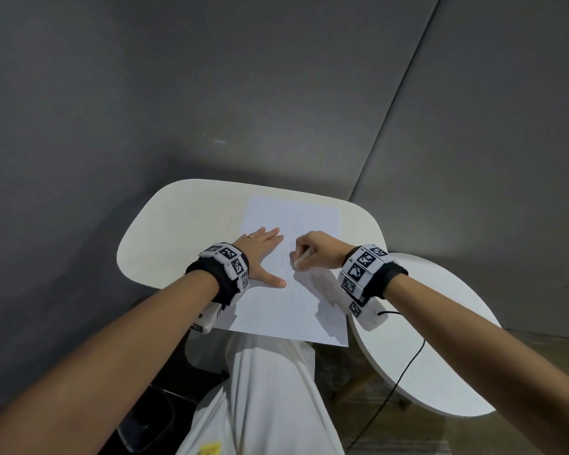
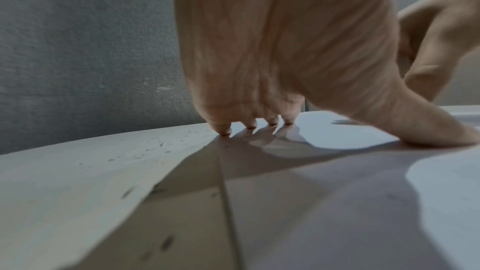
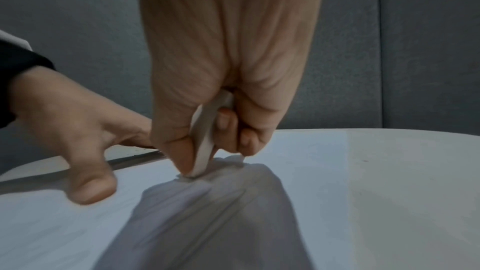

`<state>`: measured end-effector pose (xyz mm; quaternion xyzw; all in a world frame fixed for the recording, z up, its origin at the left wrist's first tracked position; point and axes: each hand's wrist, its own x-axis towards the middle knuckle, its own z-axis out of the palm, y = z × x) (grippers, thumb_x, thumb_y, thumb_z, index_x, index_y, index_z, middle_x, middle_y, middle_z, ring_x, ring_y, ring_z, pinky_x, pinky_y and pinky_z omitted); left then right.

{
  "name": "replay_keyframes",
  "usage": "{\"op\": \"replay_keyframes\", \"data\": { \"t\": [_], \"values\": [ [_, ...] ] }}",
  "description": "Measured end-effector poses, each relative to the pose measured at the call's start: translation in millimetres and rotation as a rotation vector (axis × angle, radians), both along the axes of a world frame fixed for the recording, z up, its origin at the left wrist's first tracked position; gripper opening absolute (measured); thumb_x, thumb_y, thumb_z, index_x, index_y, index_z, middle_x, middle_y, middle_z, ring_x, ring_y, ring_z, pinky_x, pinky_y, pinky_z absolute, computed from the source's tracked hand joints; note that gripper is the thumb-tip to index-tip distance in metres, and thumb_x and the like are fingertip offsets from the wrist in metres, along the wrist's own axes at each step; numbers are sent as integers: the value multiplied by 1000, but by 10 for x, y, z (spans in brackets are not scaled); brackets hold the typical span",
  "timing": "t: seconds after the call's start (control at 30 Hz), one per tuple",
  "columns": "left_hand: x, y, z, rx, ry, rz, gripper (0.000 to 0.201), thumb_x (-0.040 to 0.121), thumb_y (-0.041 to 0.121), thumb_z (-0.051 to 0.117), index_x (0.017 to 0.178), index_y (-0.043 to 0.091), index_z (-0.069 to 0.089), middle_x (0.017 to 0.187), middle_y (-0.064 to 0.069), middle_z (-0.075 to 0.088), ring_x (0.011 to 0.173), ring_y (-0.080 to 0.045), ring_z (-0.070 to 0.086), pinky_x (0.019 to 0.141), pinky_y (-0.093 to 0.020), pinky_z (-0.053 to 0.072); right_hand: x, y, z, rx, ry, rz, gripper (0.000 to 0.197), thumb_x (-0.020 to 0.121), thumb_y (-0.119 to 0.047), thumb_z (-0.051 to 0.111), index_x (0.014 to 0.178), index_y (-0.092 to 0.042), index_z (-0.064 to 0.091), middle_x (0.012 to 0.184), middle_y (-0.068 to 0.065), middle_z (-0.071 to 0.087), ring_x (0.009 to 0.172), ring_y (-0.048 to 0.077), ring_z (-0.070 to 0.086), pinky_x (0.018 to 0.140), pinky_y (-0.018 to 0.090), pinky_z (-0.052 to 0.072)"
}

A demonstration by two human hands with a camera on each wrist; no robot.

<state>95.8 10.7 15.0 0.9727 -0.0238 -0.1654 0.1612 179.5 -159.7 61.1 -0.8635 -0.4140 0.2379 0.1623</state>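
A white sheet of paper (image 1: 289,290) lies on a small white table (image 1: 178,231), its near edge hanging past the table's front. My left hand (image 1: 263,254) lies flat on the sheet's left part, fingers straight and thumb spread; in the left wrist view its fingertips (image 2: 250,126) press the paper (image 2: 337,202). My right hand (image 1: 312,249) pinches a white eraser (image 3: 205,141) between thumb and fingers, its lower end touching the paper (image 3: 298,151) near faint pencil marks (image 1: 284,259). In the right wrist view the left hand (image 3: 78,130) sits close by on the left.
A second round white table (image 1: 440,356) stands lower at the right, with a black cable (image 1: 404,372) running across it. Grey upholstered panels (image 1: 276,93) rise behind the table. My lap in white cloth (image 1: 270,389) is under the paper's near edge.
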Motion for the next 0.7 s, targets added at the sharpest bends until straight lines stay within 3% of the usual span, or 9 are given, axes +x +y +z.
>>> {"op": "replay_keyframes", "data": {
  "t": [0.07, 0.17, 0.3, 0.37, 0.43, 0.57, 0.7],
  "values": [
    [-3, -2, 8, 4, 1, -7, 122, 58, 79, 49, 155, 23, -1, 161, 7, -12, 148, -18, -10, 119, -47, 1, 21, 22, 9, 7, 2, -4, 26, 76, -6, 67, 64, -22, 51, 75, -9, 63, 70, 6, 58, 60, 13, 41],
    [-12, -6, 9, 14, 3, -14, 121, 58, 79, 47, 155, 24, -1, 161, 6, -12, 148, -19, -10, 119, -47, 2, 49, 90, -25, 94, -56, -93, 25, 76, -4, 64, 66, -19, 47, 86, 5, 67, 82, 20, 61, 69, 26, 48],
    [-23, 4, -11, 10, -21, -13, 121, 59, 79, 48, 155, 24, 0, 161, 6, -12, 148, -18, -9, 119, -48, 1, -28, 107, -5, -78, 27, 53, 12, 78, -11, 67, 73, -13, 56, 73, -14, 58, 67, 2, 53, 59, 16, 38],
    [-14, -1, -25, 13, -18, -13, 124, 57, 82, 46, 155, 24, -1, 161, 6, -12, 148, -18, -9, 119, -48, 1, 24, 118, -25, -13, 7, -5, 8, 77, -9, 68, 79, -8, 60, 81, -7, 65, 77, 10, 60, 63, 18, 42],
    [-1, 11, -40, 11, -15, -12, 128, 52, 87, 42, 155, 24, -1, 161, 6, -12, 148, -18, -9, 118, -48, 1, 27, 141, -38, 63, -29, -77, 13, 76, -7, 66, 74, -12, 55, 89, 3, 69, 86, 20, 64, 70, 26, 48],
    [-10, 30, -66, -10, -38, -19, 122, 59, 80, 49, 155, 25, 0, 161, 7, -11, 148, -18, -10, 118, -47, 0, -64, 164, -10, -57, 52, 39, 24, 78, -9, 67, 64, -21, 52, 79, -9, 65, 69, 3, 57, 60, 14, 40],
    [-2, 43, -79, -28, -31, -15, 131, 50, 88, 44, 155, 24, 0, 161, 8, -11, 148, -17, -10, 118, -47, 0, 13, 221, -25, 58, -31, -60, 14, 76, -6, 65, 74, -11, 53, 97, 13, 70, 82, 20, 60, 68, 24, 45]
  ]
}}
